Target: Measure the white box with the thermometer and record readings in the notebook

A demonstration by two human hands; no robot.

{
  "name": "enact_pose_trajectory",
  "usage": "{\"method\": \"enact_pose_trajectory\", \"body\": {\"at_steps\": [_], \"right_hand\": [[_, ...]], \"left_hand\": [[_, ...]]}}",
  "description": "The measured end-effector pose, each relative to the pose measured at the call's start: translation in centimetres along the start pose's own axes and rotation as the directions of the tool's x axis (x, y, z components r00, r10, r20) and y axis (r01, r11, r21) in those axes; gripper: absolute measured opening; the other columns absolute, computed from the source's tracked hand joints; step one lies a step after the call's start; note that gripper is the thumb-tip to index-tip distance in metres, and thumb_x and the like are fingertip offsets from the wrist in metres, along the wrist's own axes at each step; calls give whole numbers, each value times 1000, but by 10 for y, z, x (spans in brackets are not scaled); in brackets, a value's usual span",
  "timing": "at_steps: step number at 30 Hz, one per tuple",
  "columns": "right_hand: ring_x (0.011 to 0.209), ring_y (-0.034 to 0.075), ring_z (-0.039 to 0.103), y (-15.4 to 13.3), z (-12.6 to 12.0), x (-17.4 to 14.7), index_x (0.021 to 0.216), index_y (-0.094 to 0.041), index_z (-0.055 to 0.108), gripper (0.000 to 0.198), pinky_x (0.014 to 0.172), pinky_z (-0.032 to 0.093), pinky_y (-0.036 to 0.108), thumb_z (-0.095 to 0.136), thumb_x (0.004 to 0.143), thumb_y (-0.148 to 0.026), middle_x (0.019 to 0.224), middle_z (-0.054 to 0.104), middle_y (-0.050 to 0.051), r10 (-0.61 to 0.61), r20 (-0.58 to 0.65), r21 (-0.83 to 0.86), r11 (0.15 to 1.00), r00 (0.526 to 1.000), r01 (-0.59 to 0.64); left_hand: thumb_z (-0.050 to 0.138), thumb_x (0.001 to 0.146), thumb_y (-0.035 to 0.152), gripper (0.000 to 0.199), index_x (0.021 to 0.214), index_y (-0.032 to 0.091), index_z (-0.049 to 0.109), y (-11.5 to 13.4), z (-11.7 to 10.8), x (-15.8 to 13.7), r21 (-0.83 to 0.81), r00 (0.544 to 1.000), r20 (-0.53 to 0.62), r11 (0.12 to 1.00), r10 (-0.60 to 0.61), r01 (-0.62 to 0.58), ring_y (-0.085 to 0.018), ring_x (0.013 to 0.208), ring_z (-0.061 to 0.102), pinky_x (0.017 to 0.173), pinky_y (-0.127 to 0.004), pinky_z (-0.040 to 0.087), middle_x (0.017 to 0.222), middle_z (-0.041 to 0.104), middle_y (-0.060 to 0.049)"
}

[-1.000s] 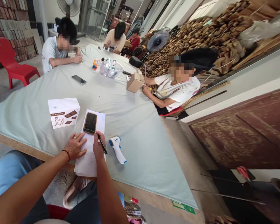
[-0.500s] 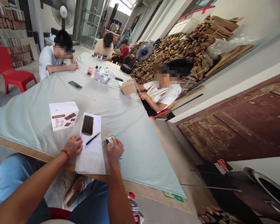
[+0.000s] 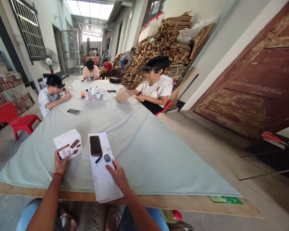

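Observation:
My left hand grips the near lower corner of a white box printed with brown bars and the words "Super Meal"; the box is tilted. My right hand is over a sheaf of white papers, thumb and forefinger apart. Just beyond its fingertips is a small white device with a blue-grey face; its exact kind is unclear. On the papers lie a black phone in an orange-brown case and a black pen, partly covered.
A pale cloth covers the table. Farther along are another phone, a clear basin with bottles and an orange item. A person at right handles a cardboard box; others sit at the far end. A red chair stands left.
My left hand has gone from the papers to the white box, which is now turned and tilted. My right hand has shifted from beside the papers to over them, with the device. The view has tilted up.

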State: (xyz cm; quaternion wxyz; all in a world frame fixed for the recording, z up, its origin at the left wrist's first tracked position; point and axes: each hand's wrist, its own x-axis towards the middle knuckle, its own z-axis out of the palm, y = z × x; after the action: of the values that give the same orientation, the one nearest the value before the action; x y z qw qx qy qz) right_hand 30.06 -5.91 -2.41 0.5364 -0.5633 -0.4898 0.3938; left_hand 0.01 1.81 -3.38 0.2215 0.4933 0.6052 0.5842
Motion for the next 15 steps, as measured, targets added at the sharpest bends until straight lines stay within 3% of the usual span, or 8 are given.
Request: {"method": "enact_pose_trajectory", "body": {"at_steps": [2, 4, 6, 10, 15], "right_hand": [[71, 20, 59, -19, 36, -13, 88, -20, 69, 30, 66, 49, 29, 63, 73, -45, 76, 68, 1, -38, 113, 178, 984, 993, 17], [66, 17, 54, -37, 65, -18, 86, -20, 69, 26, 61, 46, 26, 64, 72, -41, 72, 64, -1, -68, 169, 270, 963, 983, 20], [63, 15, 50, -52, 87, -16, 81, -19, 69, 22, 58, 42, 25, 63, 73, -39, 66, 59, -3, -82, 191, 321, 947, 978, 17], [59, 13, 47, -62, 111, -1, 70, -18, 65, 28, 57, 41, 24, 63, 74, -46, 60, 56, -4, -54, 152, 427, 904, 987, -16], [64, 16, 57, -55, 125, 6, 76, -18, 67, 31, 60, 47, 26, 65, 73, -48, 69, 66, 0, 11, 150, 452, 888, 989, -78]], "left_hand": [[78, 62, 57, 72, 116, 18, 49, 0, -2, 4, -87, 998, 29, 994, -56, 58, -27, 98, 65, 88, -44, 54, 110, 65, -11], [73, 65, 64, 67, 109, 18, 54, -1, -3, 1, -110, 998, 9, 992, -65, 66, -26, 93, 66, 82, -40, 55, 103, 68, -10], [67, 66, 71, 64, 99, 18, 59, -2, -5, -4, -104, 997, 59, 993, -58, 64, -27, 90, 67, 77, -39, 56, 97, 70, -10], [67, 64, 75, 66, 93, 16, 62, 2, -8, -8, -86, 977, 206, 993, -58, 77, -29, 87, 68, 71, -37, 55, 94, 72, -11], [68, 64, 74, 67, 95, 16, 62, 5, -8, -8, -88, 971, 232, 993, -62, 84, -29, 91, 68, 73, -38, 56, 99, 73, -12]]}}
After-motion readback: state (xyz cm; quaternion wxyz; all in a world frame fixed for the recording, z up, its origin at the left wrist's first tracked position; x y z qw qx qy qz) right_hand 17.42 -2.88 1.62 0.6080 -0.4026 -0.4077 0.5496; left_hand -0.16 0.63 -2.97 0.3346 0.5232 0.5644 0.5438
